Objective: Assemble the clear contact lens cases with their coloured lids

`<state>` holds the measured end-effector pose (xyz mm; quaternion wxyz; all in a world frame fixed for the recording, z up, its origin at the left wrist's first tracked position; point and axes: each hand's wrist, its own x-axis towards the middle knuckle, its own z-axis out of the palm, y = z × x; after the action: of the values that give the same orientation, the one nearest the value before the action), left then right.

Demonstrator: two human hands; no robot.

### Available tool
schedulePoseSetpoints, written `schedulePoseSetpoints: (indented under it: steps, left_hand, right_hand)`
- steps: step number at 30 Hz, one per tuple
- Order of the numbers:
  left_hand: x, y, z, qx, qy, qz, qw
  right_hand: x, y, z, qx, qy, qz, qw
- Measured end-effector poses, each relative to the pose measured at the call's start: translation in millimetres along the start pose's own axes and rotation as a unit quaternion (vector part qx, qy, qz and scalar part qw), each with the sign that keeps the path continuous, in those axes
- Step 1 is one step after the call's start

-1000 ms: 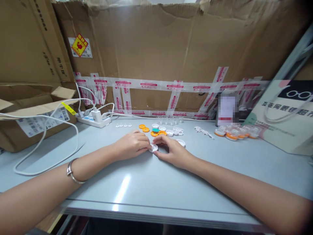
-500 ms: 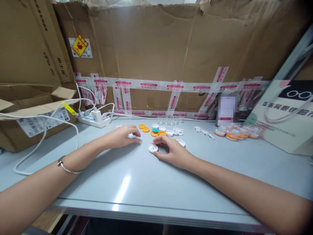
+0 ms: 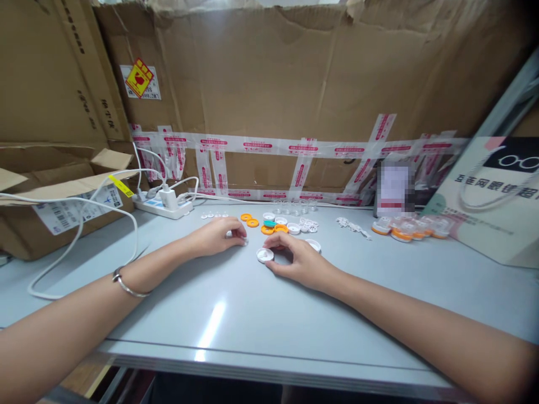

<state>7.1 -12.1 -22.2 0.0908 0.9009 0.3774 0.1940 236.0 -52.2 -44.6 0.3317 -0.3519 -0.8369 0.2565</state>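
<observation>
My right hand (image 3: 290, 258) grips the edge of a small round white dish (image 3: 265, 256) between thumb and fingers, with a small white part inside it. To its left, my left hand (image 3: 225, 237) has its fingers curled together at the tips; what they hold is too small to name. Another white ring (image 3: 314, 245) lies partly behind my right hand. Beyond my hands are orange rings (image 3: 252, 223), a teal piece (image 3: 270, 224), white rings (image 3: 293, 228) and white gear-like parts (image 3: 309, 225).
Clear round pieces (image 3: 295, 207) stand at the back. Orange-and-clear assemblies (image 3: 401, 233) sit at right near a phone (image 3: 394, 188) and a paper bag (image 3: 497, 207). A power strip (image 3: 164, 208), white cables and an open carton (image 3: 63, 207) are at left.
My left hand has moved slightly right, and its fingertips have drawn closer together. My right hand still holds the white dish. The view has shifted slightly.
</observation>
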Motion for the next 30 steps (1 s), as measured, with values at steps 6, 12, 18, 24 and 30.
schedulePoseSetpoints:
  steps: [6, 12, 18, 24, 30]
  left_hand:
    - [0.4, -1.5, 3.1, -0.027, -0.021, 0.023, 0.999]
    - [-0.7, 6.5, 0.2, 0.031, -0.028, 0.033, 0.999]
    - [-2.3, 11.7, 0.9, 0.041, -0.028, 0.048, 0.998]
    - [-2.7, 9.8, 2.3, 0.041, -0.026, 0.063, 0.997]
    - [0.7, 9.9, 2.4, -0.019, -0.025, 0.006, 0.999]
  right_hand:
    - [-0.5, 0.5, 0.6, 0.007, -0.001, -0.003, 1.0]
    - [-0.8, -0.8, -0.2, 0.003, 0.003, -0.002, 1.0]
    - [-0.3, -2.0, 0.1, 0.002, 0.001, -0.001, 1.0]
    - [-0.6, 1.2, 0.2, 0.009, 0.004, -0.003, 1.0]
    - [1.0, 1.8, 0.8, 0.004, 0.004, -0.003, 1.0]
